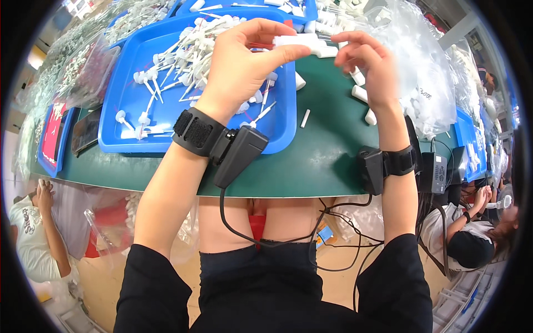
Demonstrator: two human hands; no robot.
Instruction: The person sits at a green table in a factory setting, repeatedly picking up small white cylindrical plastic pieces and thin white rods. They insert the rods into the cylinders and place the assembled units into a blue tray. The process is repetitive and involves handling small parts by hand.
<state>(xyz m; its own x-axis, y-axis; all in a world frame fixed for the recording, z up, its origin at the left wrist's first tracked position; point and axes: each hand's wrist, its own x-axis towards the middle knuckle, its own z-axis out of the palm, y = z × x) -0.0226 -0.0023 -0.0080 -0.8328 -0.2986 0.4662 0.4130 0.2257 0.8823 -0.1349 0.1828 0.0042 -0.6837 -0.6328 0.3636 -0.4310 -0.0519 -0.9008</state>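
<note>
My left hand point(239, 61) reaches over the right side of a blue tray point(286, 130). Its thumb and fingers pinch a white plastic tube point(294, 41). In the tray lies a heap of small white plastic parts with thin stems point(191, 58), some with fine red strands. My right hand point(371, 69) hovers to the right of the tube, its fingers bent and apart, slightly blurred. No held thing shows clearly in it. Several white cylinders, among them one near its wrist point(360, 93), lie on the green table point(311, 158) beneath and beside it.
A small white rod point(305, 118) lies right of the tray. Clear plastic bags point(422, 83) bulge at the right. A dark phone point(86, 132) and a smaller tray with red contents point(53, 133) sit left. Black cables point(350, 244) hang below the table. Other people sit at both sides.
</note>
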